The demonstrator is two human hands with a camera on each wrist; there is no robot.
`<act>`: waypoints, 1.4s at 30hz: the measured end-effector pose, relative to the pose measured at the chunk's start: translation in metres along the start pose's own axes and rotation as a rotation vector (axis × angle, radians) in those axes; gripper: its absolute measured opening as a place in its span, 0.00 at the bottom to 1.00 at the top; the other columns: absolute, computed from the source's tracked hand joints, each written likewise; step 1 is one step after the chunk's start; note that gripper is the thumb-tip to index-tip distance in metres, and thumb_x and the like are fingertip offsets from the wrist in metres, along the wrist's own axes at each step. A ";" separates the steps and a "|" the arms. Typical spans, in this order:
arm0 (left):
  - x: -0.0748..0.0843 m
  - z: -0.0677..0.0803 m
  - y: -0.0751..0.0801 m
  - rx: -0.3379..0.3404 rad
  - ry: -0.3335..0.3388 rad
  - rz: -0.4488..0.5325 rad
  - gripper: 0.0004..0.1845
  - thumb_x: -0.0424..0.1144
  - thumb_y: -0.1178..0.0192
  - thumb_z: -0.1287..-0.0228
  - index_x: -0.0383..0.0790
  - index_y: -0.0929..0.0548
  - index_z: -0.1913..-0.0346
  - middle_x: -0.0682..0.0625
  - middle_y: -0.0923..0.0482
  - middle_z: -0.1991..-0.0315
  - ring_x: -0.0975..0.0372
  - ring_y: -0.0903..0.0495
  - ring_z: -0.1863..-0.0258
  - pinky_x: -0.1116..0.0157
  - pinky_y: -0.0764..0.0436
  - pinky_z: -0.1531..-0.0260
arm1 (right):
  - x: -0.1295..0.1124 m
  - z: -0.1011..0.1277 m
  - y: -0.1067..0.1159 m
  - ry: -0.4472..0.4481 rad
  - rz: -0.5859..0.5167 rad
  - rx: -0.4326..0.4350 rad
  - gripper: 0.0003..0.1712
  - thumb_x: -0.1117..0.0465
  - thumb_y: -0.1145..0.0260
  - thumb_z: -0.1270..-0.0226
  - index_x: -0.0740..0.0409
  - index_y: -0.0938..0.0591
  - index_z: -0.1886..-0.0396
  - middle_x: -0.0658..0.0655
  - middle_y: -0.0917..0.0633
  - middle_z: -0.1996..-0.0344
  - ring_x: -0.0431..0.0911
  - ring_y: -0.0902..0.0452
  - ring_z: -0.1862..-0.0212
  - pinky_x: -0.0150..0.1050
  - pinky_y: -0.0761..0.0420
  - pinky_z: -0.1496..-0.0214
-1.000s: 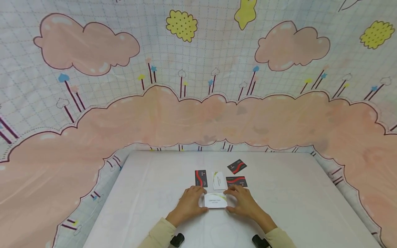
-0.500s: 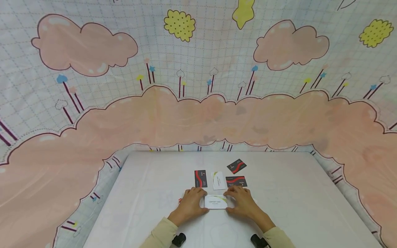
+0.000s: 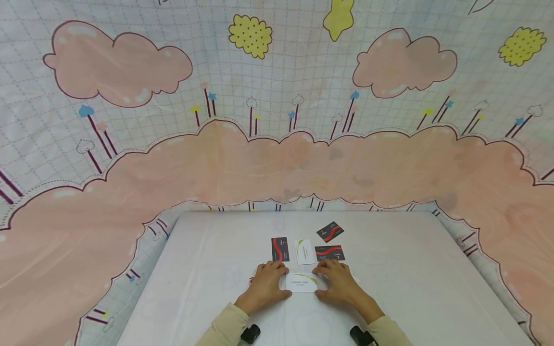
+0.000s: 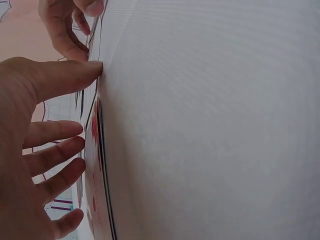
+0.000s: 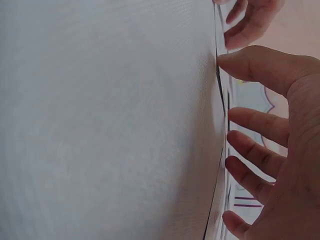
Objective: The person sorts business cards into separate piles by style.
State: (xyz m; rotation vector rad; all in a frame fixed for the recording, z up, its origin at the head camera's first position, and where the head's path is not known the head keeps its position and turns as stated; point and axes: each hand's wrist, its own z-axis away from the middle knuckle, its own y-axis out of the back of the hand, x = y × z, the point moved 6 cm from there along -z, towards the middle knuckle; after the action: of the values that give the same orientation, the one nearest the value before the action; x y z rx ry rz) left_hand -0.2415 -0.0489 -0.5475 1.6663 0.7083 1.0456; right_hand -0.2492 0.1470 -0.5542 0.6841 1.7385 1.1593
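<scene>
A white business card (image 3: pixel 301 282) with green curves and company lettering lies near the front middle of the white table. My left hand (image 3: pixel 264 287) holds it at the left short end, thumb at the near corner and index finger at the far one. My right hand (image 3: pixel 336 283) holds the right end the same way. In the left wrist view, the left thumb (image 4: pixel 82 75) rests at a thin edge, the other fingers spread apart. In the right wrist view, the right thumb (image 5: pixel 250 62) touches low by the tabletop.
Beyond the hands lie a dark card with a red stripe (image 3: pixel 280 249), an upright white card (image 3: pixel 305 252) and two more dark cards (image 3: pixel 330 253). A flat red-printed thing (image 4: pixel 97 185) lies beside my left hand. A cartoon-printed cloth (image 3: pixel 277 168) hangs behind the table.
The white card has shifted slightly toward me and now looks flatter on the table. My left hand has moved slightly right and nearer, uncovering a bit of the red-printed thing.
</scene>
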 end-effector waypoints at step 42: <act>-0.029 -0.080 0.029 0.231 0.064 0.276 0.19 0.38 0.35 0.39 0.38 0.17 0.44 0.41 0.20 0.45 0.46 0.25 0.43 0.45 0.28 0.44 | -0.011 -0.014 0.048 -0.216 -0.131 0.360 0.28 0.53 0.20 0.52 0.56 0.16 0.50 0.60 0.18 0.51 0.58 0.23 0.46 0.60 0.27 0.49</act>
State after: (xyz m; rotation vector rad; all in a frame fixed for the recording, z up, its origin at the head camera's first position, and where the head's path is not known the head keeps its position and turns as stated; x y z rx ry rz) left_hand -0.3270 -0.0472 -0.5191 1.9786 0.6728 1.2523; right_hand -0.2592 0.1515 -0.5046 0.8618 1.7913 0.6617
